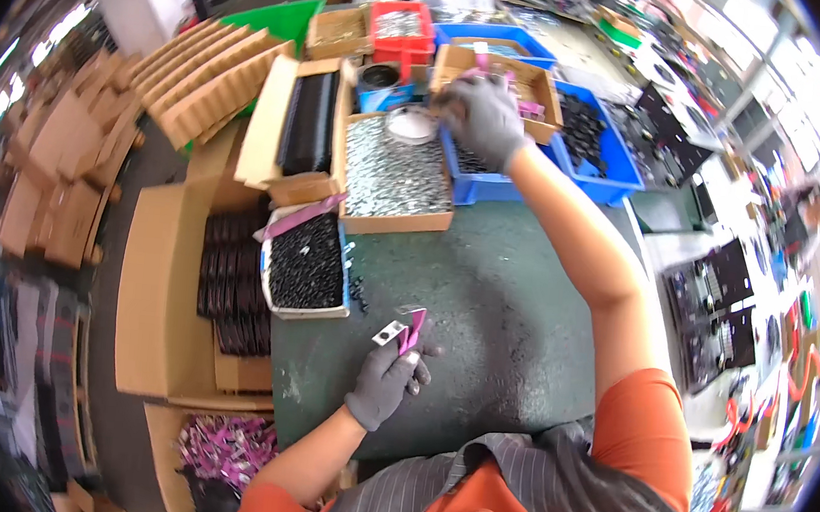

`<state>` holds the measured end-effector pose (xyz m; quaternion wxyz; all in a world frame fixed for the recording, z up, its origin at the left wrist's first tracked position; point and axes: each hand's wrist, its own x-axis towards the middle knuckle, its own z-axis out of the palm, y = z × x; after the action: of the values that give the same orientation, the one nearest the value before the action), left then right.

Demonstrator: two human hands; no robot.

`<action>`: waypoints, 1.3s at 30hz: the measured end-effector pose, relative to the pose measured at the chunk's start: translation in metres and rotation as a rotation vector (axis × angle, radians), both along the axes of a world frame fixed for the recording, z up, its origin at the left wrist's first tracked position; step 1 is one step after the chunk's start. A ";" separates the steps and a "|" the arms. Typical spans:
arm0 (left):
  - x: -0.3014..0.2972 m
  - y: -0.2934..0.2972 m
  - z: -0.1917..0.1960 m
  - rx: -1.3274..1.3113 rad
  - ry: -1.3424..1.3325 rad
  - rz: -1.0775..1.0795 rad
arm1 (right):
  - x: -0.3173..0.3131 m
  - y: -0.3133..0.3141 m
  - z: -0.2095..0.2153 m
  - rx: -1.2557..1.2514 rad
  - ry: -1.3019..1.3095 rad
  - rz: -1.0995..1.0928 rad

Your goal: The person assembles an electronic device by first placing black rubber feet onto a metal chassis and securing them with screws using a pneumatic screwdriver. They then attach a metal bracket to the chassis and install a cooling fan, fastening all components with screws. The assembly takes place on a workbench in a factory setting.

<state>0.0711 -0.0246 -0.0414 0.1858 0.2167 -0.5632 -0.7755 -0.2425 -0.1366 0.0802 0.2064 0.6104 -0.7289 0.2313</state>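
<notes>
My left hand (382, 386), in a grey glove, is closed on a small silver metal bracket (388, 333) with holes and a purple strip (412, 332) beside it. It is above the dark green tabletop (485, 292). Stretched out to the far side, my right hand (488, 119), also gloved, is over a blue bin (482, 186) of dark parts. It is in front of a cardboard box (544, 129) of purple-strapped pieces. The right fingers are blurred and turned away, so their grip cannot be made out.
A shallow carton of small silver parts (393, 172) stands left of my right hand, with a white round lid (412, 125) on it. Nearer are a white tray (306, 312) of black pieces and a carton (158, 293) of black parts. Another blue bin (616, 191) stands right.
</notes>
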 end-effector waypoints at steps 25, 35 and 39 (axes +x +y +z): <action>-0.099 0.045 -0.001 -0.306 -0.092 -0.162 | 0.040 0.769 -0.157 -0.004 -0.705 -1.720; -0.120 0.057 -0.025 -0.546 -0.152 -0.129 | 0.017 0.724 -0.128 0.082 -0.826 -1.601; -0.119 0.062 -0.023 -0.635 -0.144 -0.126 | -0.006 0.697 -0.130 0.017 -0.899 -1.510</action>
<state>-0.0481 0.0374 -0.0643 0.1553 0.1667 -0.8007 -0.5541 -0.2486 0.5602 -0.0502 -0.0070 -0.1820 -0.9520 0.2461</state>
